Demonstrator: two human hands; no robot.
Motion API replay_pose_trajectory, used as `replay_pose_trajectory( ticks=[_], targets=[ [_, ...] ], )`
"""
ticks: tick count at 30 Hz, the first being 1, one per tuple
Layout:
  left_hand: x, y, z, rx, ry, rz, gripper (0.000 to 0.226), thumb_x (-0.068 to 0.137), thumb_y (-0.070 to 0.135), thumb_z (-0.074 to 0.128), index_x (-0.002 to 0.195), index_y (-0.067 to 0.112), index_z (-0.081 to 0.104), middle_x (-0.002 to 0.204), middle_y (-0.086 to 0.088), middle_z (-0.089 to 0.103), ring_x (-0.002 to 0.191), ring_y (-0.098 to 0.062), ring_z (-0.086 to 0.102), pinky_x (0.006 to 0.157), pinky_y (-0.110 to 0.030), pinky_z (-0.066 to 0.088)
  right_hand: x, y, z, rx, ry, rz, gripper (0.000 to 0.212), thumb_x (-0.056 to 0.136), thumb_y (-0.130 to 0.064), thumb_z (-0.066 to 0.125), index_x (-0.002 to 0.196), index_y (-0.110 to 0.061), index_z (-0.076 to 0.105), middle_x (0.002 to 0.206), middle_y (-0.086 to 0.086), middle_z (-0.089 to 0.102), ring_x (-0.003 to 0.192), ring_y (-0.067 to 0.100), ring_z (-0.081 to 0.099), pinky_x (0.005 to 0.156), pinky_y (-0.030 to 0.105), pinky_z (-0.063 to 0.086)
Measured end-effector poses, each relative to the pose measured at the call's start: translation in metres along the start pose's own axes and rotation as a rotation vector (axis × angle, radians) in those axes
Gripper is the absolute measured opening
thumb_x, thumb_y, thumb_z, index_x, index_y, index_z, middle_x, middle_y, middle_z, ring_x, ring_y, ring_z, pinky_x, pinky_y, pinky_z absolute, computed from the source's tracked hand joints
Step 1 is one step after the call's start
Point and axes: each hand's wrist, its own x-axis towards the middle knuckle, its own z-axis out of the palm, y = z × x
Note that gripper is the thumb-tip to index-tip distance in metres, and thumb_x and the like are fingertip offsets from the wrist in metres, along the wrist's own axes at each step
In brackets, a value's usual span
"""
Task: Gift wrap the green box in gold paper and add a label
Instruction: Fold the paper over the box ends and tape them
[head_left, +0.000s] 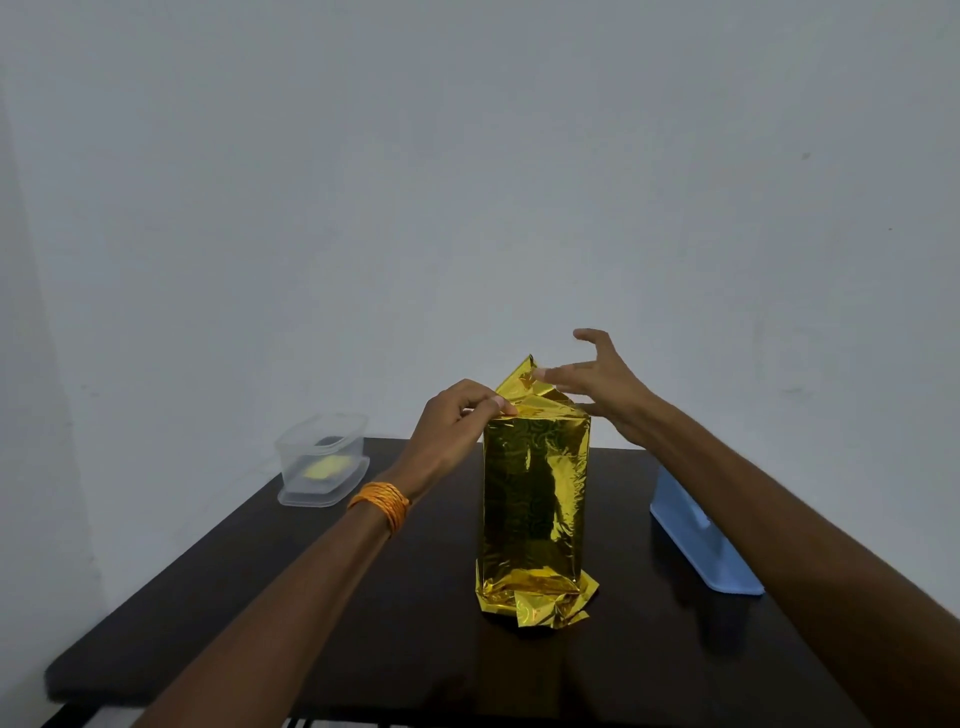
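Observation:
A tall box wrapped in shiny gold paper (535, 499) stands upright in the middle of the dark table (363, 623). No green shows through the wrap. Crumpled paper folds spread out at its base. At the top, a triangular gold flap (519, 376) sticks up. My left hand (457, 421) pinches the paper at the top left edge of the box. My right hand (608, 389) hovers at the top right with fingers spread, its fingertips touching the flap. An orange thread band circles my left wrist.
A clear plastic container (322, 457) with something yellow and something dark inside sits at the table's back left. A light blue tray-like object (701, 540) lies at the right, partly behind my right forearm. A plain wall stands behind the table.

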Motion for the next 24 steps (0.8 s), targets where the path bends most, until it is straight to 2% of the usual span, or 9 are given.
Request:
replay_pose_trajectory(
  ticks=[3,7,9,12,15,17,24],
  targets=[
    [0.001,0.001,0.0,0.002,0.013,0.0,0.028,0.099,0.021,0.053,0.088,0.02,0.079,0.102,0.006,0.069,0.1,-0.006,0.061,0.086,-0.022,0.046,-0.01,0.007,-0.007,0.02,-0.074,0.088,0.089,0.078,-0.017,0.084,0.146,-0.03,0.028,0.115,0.015,0.07,0.101,0.021,0.065,0.074,0.033,0.05],
    [0.004,0.007,0.0,0.013,0.009,-0.036,0.029,0.098,0.032,0.056,0.083,0.022,0.079,0.096,0.005,0.07,0.095,-0.004,0.062,0.082,-0.021,0.045,-0.011,0.018,-0.004,0.09,-0.044,0.144,0.084,0.078,-0.01,0.083,0.144,-0.026,0.034,0.107,0.015,0.068,0.085,0.019,0.066,0.068,0.028,0.052],
    [0.009,0.011,-0.001,0.038,-0.005,-0.048,0.028,0.094,0.037,0.062,0.079,0.02,0.079,0.089,0.004,0.072,0.09,-0.006,0.065,0.081,-0.026,0.048,-0.009,0.021,-0.002,0.119,-0.03,0.151,0.082,0.078,-0.009,0.083,0.144,-0.027,0.036,0.104,0.012,0.066,0.085,0.019,0.064,0.069,0.029,0.052],
    [0.021,0.017,-0.003,0.11,-0.028,-0.073,0.02,0.082,0.033,0.077,0.07,0.017,0.076,0.082,0.001,0.073,0.085,-0.013,0.066,0.077,-0.031,0.051,-0.007,0.022,-0.002,0.124,-0.052,0.157,0.083,0.078,-0.008,0.082,0.144,-0.029,0.036,0.109,0.013,0.065,0.086,0.019,0.065,0.069,0.029,0.052],
    [0.031,0.017,-0.003,0.126,-0.043,-0.128,0.022,0.069,0.032,0.088,0.063,0.018,0.071,0.088,0.003,0.073,0.094,-0.011,0.065,0.08,-0.029,0.049,-0.006,0.023,-0.006,0.113,-0.075,0.161,0.082,0.08,-0.008,0.081,0.145,-0.029,0.036,0.112,0.013,0.064,0.083,0.018,0.066,0.066,0.027,0.051],
    [0.036,0.015,-0.001,0.121,-0.047,-0.155,0.025,0.065,0.032,0.09,0.066,0.014,0.073,0.092,0.003,0.072,0.097,-0.011,0.064,0.08,-0.029,0.05,-0.006,0.025,-0.007,0.107,-0.079,0.156,0.08,0.081,-0.009,0.08,0.145,-0.029,0.036,0.115,0.015,0.064,0.084,0.018,0.066,0.067,0.027,0.051],
    [0.037,0.014,0.004,0.076,-0.028,-0.245,0.018,0.07,0.021,0.086,0.072,0.006,0.078,0.091,-0.003,0.073,0.094,-0.014,0.067,0.067,-0.021,0.048,-0.003,0.029,-0.009,0.088,-0.111,0.133,0.08,0.08,-0.012,0.081,0.144,-0.029,0.036,0.117,0.015,0.065,0.088,0.019,0.067,0.073,0.028,0.051]
  ],
)
